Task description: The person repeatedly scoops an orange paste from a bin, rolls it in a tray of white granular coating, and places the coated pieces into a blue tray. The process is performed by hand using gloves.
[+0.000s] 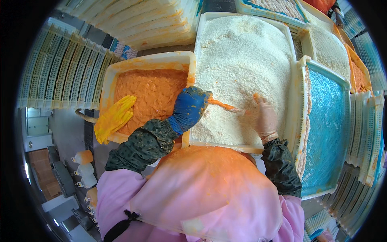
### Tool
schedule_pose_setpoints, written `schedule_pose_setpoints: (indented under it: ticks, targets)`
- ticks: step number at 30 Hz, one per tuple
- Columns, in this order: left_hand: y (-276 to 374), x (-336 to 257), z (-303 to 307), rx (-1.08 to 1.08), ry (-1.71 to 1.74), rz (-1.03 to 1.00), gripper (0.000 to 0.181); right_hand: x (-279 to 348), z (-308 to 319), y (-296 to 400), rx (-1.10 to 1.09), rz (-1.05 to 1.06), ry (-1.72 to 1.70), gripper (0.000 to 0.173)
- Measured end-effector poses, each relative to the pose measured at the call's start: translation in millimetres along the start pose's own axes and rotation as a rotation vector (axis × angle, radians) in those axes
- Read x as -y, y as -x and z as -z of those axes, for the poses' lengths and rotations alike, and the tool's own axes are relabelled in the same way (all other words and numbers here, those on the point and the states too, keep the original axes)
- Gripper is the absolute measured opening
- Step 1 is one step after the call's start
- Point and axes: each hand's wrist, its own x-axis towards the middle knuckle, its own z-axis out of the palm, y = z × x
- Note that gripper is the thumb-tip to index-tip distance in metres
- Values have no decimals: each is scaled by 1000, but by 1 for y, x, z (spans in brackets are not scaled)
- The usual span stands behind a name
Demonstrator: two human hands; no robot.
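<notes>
My left hand (192, 106), in a blue glove smeared with orange, is above the shared edge of two tubs. Its fingers are closed around orange paste, and a strand of orange paste (222, 104) sticks out from it over the white crumbs (242, 69). My right hand (266, 118), in a thin clear glove, hovers low over the crumbs with its fingers apart; white crumbs blur beside the fingertips. At the left, a tub (105, 78) holds orange paste (151, 90). A pair of yellow rubber gloves (116, 118) lies over that tub's left front corner.
A tray lined with blue plastic film (325, 127) stands at the right. Stacked plastic trays (66, 69) rise at the left, with another stack (145, 24) behind the paste tub. Plastic jugs (86, 169) stand on the floor. A co-worker's hand (339, 18) shows at the upper right.
</notes>
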Motion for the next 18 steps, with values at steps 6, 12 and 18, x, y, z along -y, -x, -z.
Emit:
schedule_pose_setpoints:
  ticks: [6, 12, 18]
  targets:
    - [-9, 23, 23, -298, -38, -16, 21, 74, -53, -24, 382, 232, 50, 43]
    - [52, 109, 26, -286, -239, 181, 22, 75, -27, -5, 437, 291, 298, 53]
    - [63, 251, -12, -325, -185, 409, 21, 59, -64, -44, 767, -157, -526, 51]
